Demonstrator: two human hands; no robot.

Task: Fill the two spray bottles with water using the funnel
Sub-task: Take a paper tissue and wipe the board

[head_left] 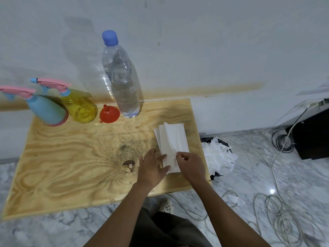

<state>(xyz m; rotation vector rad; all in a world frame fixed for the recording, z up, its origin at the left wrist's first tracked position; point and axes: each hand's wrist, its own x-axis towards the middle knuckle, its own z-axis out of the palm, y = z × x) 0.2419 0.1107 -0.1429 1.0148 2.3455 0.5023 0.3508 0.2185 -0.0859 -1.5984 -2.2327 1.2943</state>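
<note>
A blue spray bottle (45, 108) and a yellow spray bottle (80, 106), both with pink trigger heads on, stand at the table's far left. Beside them a red funnel (109, 113) lies mouth down. A tall clear water bottle (122, 81) with a blue cap stands just right of the funnel. Near the table's right front, my left hand (152, 167) presses flat on a stack of white paper tissues (171, 139). My right hand (190, 165) pinches the top tissue's near edge between thumb and fingers.
The wooden table (71, 157) stands against a white wall. A black bin bag (219, 154) full of crumpled tissues sits on the marble floor at the table's right. Loose cables (277, 216) and a dark box (313, 134) lie further right.
</note>
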